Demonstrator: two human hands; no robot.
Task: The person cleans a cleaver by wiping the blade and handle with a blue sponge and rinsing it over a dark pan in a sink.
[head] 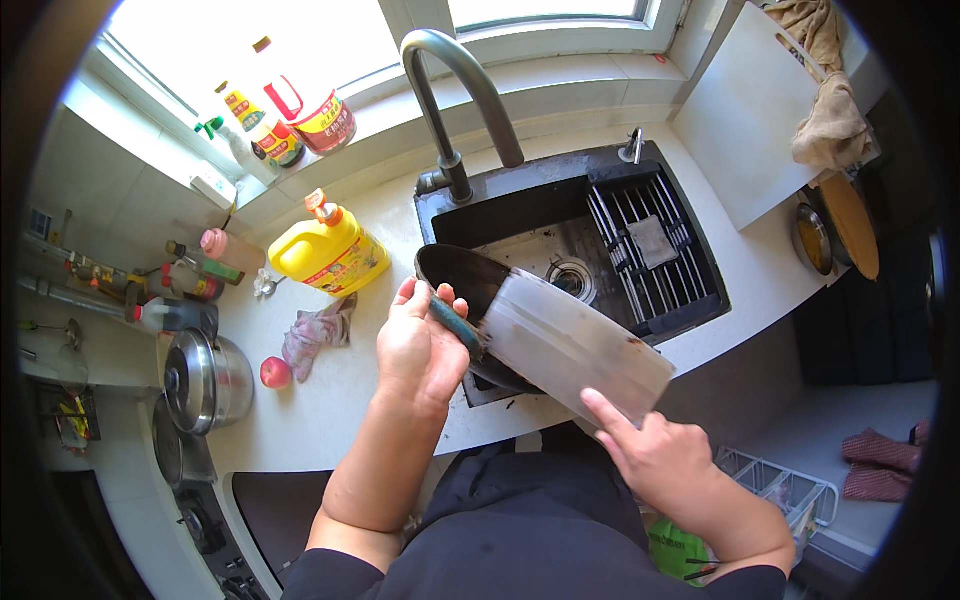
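Note:
My left hand (424,349) holds the blue-green handle (455,326) of what looks like a broad kitchen cleaver. Its wide grey blade (577,341) slants down to the right, streaked and marked with brown spots. On the lower part of the blade face lies the outstretched index finger of my right hand (656,450); the other fingers curl in, and whether they grip its edge is hidden. Behind the blade, a dark round pan (461,266) leans at the left end of the black sink (517,199). Blade and left hand cover much of that pan.
A curved faucet (457,67) rises behind the sink, and a metal rack (667,285) with a grey sponge spans its right side. Left on the counter stand a yellow detergent bottle (330,251), a cloth (319,334), an apple (276,373) and a steel pot (210,379). A white board (750,120) leans right.

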